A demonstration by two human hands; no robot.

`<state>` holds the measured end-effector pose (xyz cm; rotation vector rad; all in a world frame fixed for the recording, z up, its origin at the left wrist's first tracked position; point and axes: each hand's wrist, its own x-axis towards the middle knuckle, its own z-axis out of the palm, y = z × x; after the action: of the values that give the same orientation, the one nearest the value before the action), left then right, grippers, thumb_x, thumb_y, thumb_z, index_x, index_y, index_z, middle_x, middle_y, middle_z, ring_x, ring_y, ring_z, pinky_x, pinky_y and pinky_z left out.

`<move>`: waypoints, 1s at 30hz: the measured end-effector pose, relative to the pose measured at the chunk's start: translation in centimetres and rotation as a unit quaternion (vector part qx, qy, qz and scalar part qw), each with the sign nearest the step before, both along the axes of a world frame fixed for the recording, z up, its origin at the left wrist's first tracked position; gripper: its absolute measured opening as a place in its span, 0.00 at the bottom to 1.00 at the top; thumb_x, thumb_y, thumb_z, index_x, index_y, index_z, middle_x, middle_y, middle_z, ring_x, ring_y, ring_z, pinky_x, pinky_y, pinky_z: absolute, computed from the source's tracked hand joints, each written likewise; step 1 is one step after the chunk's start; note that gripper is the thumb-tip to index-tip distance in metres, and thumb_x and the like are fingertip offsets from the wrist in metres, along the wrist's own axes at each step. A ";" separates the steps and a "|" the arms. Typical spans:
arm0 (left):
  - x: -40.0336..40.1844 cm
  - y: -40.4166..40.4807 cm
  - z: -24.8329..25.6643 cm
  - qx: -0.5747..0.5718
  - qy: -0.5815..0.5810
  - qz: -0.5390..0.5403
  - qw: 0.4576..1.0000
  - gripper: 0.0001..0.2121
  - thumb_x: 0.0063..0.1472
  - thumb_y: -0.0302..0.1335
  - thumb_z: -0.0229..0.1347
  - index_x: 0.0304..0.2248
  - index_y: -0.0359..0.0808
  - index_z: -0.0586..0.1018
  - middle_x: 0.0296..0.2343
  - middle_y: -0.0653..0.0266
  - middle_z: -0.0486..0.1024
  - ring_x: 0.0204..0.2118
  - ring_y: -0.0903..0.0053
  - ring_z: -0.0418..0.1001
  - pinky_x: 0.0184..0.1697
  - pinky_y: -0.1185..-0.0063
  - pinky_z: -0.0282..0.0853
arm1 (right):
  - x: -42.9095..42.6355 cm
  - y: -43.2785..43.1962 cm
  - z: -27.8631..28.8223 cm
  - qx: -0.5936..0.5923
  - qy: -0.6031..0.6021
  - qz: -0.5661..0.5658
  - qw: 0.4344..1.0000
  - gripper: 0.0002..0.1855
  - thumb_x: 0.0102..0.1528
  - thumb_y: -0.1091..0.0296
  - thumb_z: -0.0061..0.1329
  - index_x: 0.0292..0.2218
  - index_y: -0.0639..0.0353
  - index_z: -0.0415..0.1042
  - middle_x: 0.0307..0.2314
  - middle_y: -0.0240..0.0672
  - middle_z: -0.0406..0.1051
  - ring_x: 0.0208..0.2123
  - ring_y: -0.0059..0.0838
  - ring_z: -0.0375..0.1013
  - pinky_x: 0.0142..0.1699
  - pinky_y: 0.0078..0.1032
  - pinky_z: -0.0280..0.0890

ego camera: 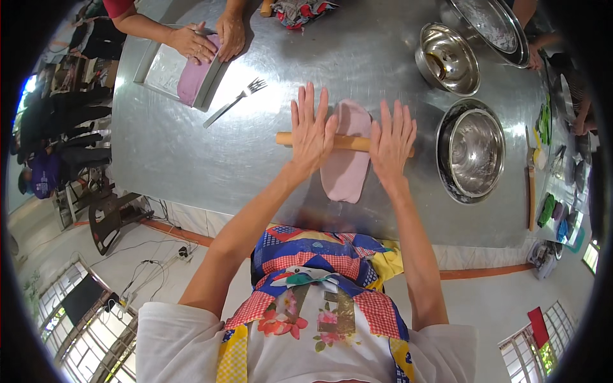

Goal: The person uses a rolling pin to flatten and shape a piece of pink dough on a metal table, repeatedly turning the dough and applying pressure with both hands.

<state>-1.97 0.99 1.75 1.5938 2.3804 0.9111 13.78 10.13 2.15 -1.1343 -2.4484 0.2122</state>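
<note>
A wooden rolling pin [353,142] lies crosswise over an elongated, flattened piece of pale pink dough [346,174] on the metal table. On the pin's left part rests my left hand [311,131], palm down with fingers stretched out and apart. My right hand [393,139] lies the same way on its right part, fingers pointing away from me. Neither hand wraps around the pin. Dough shows between my hands, beyond the pin and nearer to me. A metal fork [235,101] lies on the table to the left of my left hand.
At the upper left, another person's hands press purple dough [192,81] in a rectangular metal tray [143,67]. Metal bowls [503,153] stand at right, one [424,57] farther back. A crumpled cloth [301,12] lies at the far edge. Another person's hand touches a large bowl at upper right.
</note>
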 end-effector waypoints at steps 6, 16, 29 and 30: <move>0.4 1.4 -1.3 -0.071 0.017 0.010 0.997 0.27 0.66 0.39 0.36 0.61 0.35 0.53 0.62 0.49 0.41 0.65 0.55 0.35 0.64 0.57 0.32 | -0.1 0.4 -2.2 0.004 -0.063 0.010 0.998 0.26 0.59 0.56 0.40 0.57 0.54 0.60 0.55 0.48 0.57 0.57 0.49 0.55 0.59 0.51 0.48; -2.5 5.9 -2.0 -0.079 0.085 0.065 0.991 0.26 0.67 0.40 0.33 0.60 0.34 0.54 0.62 0.48 0.40 0.65 0.53 0.34 0.63 0.54 0.32 | -3.7 5.4 -2.3 -0.008 -0.087 0.019 0.996 0.30 0.60 0.52 0.38 0.58 0.56 0.56 0.55 0.54 0.55 0.57 0.54 0.53 0.59 0.53 0.48; -1.5 3.8 -1.1 0.020 -0.005 0.040 0.999 0.26 0.68 0.40 0.34 0.61 0.35 0.55 0.62 0.48 0.40 0.65 0.54 0.36 0.64 0.58 0.30 | -2.3 5.1 -1.3 0.026 -0.013 0.020 0.999 0.26 0.59 0.55 0.40 0.56 0.56 0.61 0.54 0.51 0.58 0.57 0.51 0.54 0.59 0.52 0.48; -1.3 3.7 -1.4 0.008 -0.009 0.026 1.000 0.26 0.67 0.40 0.35 0.61 0.37 0.55 0.62 0.50 0.41 0.65 0.55 0.36 0.64 0.57 0.30 | -2.2 5.0 -1.8 0.018 -0.035 0.016 0.999 0.27 0.59 0.55 0.40 0.56 0.55 0.60 0.54 0.50 0.58 0.57 0.51 0.54 0.59 0.52 0.47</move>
<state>-3.27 4.66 0.31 1.5294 2.4186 0.9515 11.60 15.17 0.40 -1.1042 -2.5224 0.1397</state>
